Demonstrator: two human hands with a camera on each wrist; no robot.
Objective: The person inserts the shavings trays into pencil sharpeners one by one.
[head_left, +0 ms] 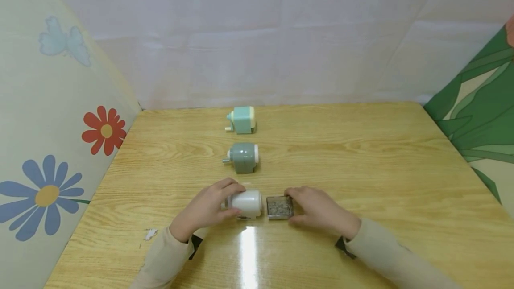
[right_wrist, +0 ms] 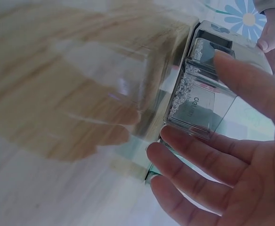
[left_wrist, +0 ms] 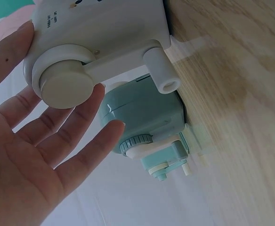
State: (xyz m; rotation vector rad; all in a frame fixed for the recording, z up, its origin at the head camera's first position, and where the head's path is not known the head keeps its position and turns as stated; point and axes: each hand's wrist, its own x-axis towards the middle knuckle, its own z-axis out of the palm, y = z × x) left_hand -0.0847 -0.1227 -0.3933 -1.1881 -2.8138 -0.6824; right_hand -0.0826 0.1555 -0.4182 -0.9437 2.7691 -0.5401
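A white crank pencil sharpener [head_left: 248,203] lies on the table, its crank [left_wrist: 123,59] towards my left hand [head_left: 210,204]. That hand holds the sharpener at its crank end, thumb on one side and fingers on the other. Just right of it is a clear shavings drawer [head_left: 279,208], out of the sharpener and with dark pencil shavings inside. My right hand [head_left: 317,208] grips the drawer between thumb and fingertips at its outer end. In the right wrist view, grey-white shavings [right_wrist: 182,94] show through the drawer's clear wall.
Behind the white sharpener stand a grey-green sharpener [head_left: 244,158] and, farther back, a mint one [head_left: 242,120], their cranks to the left. A torn white patch [head_left: 150,234] marks the wooden table [head_left: 361,146] at left. A white cloth [head_left: 257,48] hangs behind the table.
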